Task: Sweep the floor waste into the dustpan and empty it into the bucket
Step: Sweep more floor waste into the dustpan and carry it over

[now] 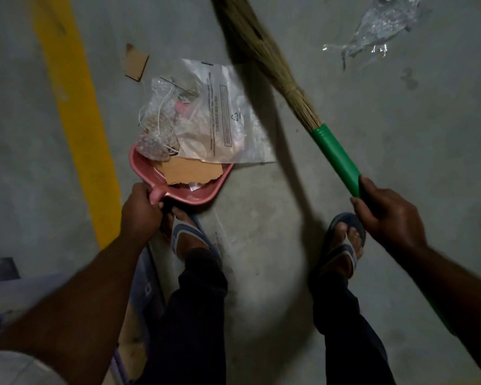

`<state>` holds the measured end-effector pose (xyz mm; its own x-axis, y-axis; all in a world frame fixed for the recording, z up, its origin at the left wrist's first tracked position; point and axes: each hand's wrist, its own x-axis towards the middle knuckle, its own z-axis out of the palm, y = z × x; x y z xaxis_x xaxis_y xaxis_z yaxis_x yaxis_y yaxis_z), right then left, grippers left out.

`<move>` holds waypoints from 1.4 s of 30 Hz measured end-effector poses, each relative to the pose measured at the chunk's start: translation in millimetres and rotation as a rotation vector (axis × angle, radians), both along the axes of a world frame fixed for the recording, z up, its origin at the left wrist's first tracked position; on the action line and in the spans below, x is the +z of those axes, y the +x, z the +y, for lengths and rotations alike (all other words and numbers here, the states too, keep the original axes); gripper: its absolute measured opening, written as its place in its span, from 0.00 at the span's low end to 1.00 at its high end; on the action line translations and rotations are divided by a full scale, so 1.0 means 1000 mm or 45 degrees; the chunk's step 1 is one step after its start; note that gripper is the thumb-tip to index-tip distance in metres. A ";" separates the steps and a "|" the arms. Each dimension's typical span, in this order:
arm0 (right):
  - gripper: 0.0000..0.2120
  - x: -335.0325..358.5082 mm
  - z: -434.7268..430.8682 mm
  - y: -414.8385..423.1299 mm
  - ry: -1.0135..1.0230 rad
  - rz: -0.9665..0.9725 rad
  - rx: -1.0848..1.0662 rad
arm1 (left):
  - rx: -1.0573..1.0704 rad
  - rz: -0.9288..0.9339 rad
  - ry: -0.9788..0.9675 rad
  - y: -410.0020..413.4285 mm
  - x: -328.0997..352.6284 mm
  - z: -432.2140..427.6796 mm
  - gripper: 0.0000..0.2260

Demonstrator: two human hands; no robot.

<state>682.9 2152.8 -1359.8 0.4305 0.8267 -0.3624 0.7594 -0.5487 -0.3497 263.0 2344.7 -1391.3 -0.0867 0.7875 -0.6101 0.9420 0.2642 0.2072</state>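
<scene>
The person wears dark trousers (195,315) and flip-flops (347,250) with dark blue soles and pale, blue-striped straps on both feet. The left hand (140,212) and right hand (386,215) are bare, the forearms (95,287) uncovered too.

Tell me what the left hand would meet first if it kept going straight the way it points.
The left hand grips the dustpan handle, so it would probably meet the pan's back wall first, then the cardboard scrap inside; depth is unclear.

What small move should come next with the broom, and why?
Probably draw the broom down behind the waste and sweep toward the dustpan: the plastic bag lies only partly on the pan, and the cardboard piece lies outside, just beyond.
</scene>
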 end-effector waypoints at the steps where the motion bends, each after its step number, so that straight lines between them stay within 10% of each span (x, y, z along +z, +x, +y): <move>1: 0.24 -0.004 0.005 0.001 -0.040 0.017 0.021 | 0.012 0.010 0.003 -0.001 0.001 -0.004 0.08; 12: 0.27 -0.018 -0.043 -0.085 -0.255 0.107 0.366 | 0.082 -0.039 -0.037 0.020 -0.009 -0.003 0.12; 25: 0.24 0.046 0.005 -0.065 0.303 0.211 0.047 | 0.174 -0.195 0.099 0.041 0.029 0.003 0.13; 42: 0.24 0.226 0.049 0.020 0.110 0.108 -0.326 | 0.117 -0.327 0.256 0.105 0.241 0.042 0.13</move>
